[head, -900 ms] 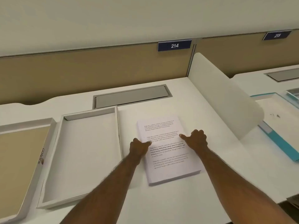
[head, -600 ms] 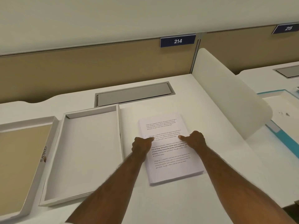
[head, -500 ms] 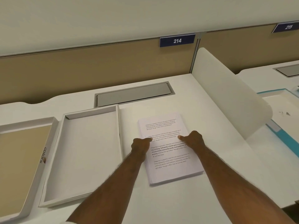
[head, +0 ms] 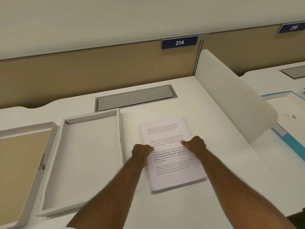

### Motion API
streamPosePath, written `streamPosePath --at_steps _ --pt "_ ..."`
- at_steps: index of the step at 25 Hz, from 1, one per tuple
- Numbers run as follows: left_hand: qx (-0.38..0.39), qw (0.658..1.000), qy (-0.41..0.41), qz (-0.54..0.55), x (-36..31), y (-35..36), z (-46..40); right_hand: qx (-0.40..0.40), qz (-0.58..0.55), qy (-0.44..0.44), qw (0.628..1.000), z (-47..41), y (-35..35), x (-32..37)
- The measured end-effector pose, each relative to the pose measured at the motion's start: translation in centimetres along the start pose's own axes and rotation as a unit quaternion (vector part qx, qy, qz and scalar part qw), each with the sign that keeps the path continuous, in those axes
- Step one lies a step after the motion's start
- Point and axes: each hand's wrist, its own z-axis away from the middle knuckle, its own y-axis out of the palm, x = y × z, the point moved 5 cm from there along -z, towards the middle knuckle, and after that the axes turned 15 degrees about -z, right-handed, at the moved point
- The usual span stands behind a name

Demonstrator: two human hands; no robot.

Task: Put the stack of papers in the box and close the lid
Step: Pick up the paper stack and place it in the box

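A: Head view logged. Stack of papers (head: 171,154) is seen flat on the desk (head: 181,209), gripped at both long edges.

B: Hand state?

A: Left hand (head: 141,151) is curled on the stack's left edge, thumb laid on the top sheet; right hand (head: 195,144) is curled likewise on the right edge. Whether the stack is lifted cannot be told.

B: Surroundings?

A: Open white box (head: 79,162) is noted just left of the left hand, apart from the stack. Lid (head: 19,171), inside up, lies beyond the box, further left. A white divider (head: 234,100) stands right of the right hand.
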Motion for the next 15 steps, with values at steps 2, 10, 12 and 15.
streamPosePath --at_steps 2,10,12,15 --pt "-0.046 0.998 -0.003 -0.044 0.2 -0.2 -0.3 0.001 0.014 0.015 1.0 0.0 0.1 0.1" --pt "-0.096 0.994 0.015 -0.047 -1.2 0.7 1.5 0.009 0.026 0.017 0.999 0.2 0.1 0.5" --pt "-0.09 0.996 0.021 -0.019 -1.2 0.8 1.3 0.012 0.028 0.017 0.999 0.1 0.1 0.6" --pt "-0.093 0.995 0.025 0.013 -0.9 0.7 1.1 0.016 0.03 0.015 0.999 0.1 0.1 0.5"
